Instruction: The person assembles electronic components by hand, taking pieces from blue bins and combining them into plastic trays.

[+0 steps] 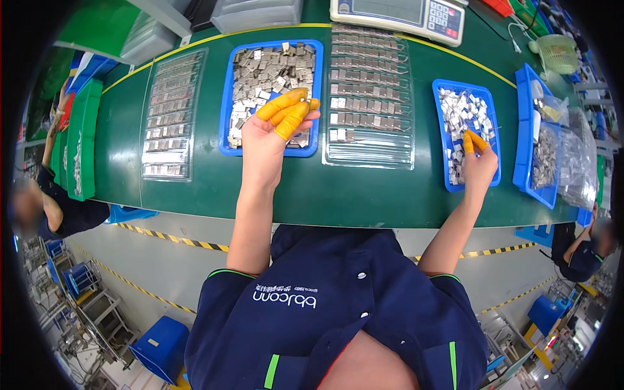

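My left hand (270, 140) is raised over the right half of a blue tray (225, 123) heaped with small flat silver metal pieces (260, 71). Yellow finger cots cover its fingertips, which are pinched together; a tiny light speck shows between them, too small to name. At the right, my right hand (480, 161) reaches into a smaller blue tray (454, 188) of white and silver small parts (465, 109). Its thumb and finger, also in yellow cots, close together among the parts, and what they grip is hidden.
Between the trays lies a clear plastic blister tray (370, 156) with rows of metal pieces. Another blister tray (170, 117) lies far left. A scale (396, 16) stands at the back. Blue bins (523, 140) with bagged parts stand right. Co-workers are at both sides.
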A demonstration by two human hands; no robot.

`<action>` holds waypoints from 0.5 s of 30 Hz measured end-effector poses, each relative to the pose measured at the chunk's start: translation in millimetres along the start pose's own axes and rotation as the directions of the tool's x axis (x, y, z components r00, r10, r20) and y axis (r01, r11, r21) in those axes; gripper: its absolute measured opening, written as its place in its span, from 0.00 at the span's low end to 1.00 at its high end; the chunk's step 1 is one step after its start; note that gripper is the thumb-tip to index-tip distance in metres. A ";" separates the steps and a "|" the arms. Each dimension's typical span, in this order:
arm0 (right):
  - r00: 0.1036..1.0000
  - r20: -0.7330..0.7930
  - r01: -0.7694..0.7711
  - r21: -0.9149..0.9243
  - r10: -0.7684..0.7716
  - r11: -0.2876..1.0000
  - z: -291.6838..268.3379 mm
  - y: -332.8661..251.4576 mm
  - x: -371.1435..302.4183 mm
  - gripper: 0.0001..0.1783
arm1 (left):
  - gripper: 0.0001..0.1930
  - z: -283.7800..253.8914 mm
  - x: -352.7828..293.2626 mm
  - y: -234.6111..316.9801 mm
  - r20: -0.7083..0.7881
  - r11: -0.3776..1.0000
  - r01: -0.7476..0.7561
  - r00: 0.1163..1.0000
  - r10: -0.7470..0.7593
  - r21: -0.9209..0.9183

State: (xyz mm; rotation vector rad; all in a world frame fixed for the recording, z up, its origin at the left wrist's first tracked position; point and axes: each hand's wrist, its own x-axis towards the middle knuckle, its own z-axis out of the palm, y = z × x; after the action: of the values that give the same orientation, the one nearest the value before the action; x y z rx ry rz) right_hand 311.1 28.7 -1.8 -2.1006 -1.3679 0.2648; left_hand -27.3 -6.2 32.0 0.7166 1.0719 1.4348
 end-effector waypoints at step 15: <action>0.879 0.418 -0.206 0.766 -0.229 0.609 -1.3 -92.3 -58.5 0.15 | 0.13 24.2 -12.9 -21.1 0.090 0.995 0.017 0.996 -0.026 0.100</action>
State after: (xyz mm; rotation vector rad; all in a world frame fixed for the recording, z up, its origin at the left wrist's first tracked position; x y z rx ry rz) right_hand 215.6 2.5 44.4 -1.2676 -1.1711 1.2342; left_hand 5.3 -15.1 24.4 0.8312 1.0817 1.3248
